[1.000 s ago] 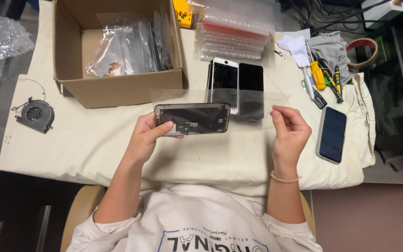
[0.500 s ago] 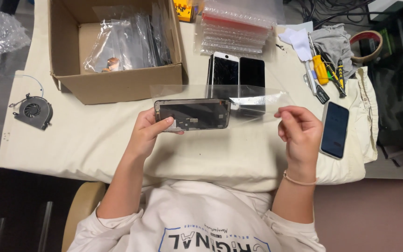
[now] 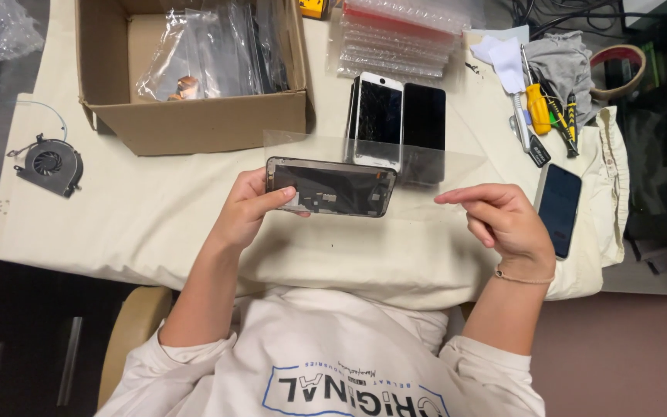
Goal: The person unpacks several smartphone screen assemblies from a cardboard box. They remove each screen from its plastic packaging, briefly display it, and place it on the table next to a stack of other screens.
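Both hands busy: left hand (image 3: 250,210) grips the phone screen panel (image 3: 332,188) mid-frame; right hand (image 3: 503,220) has just lifted the clear sleeve (image 3: 434,166), fingers pinching its edge.

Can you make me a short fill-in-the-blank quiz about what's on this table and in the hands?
1. The left hand holds a phone screen inside a clear plastic ____.
2. The small black fan lies to the ____ of the cardboard box.
3. The right hand pinches the sleeve's ____ end.

Missing words: sleeve; left; right
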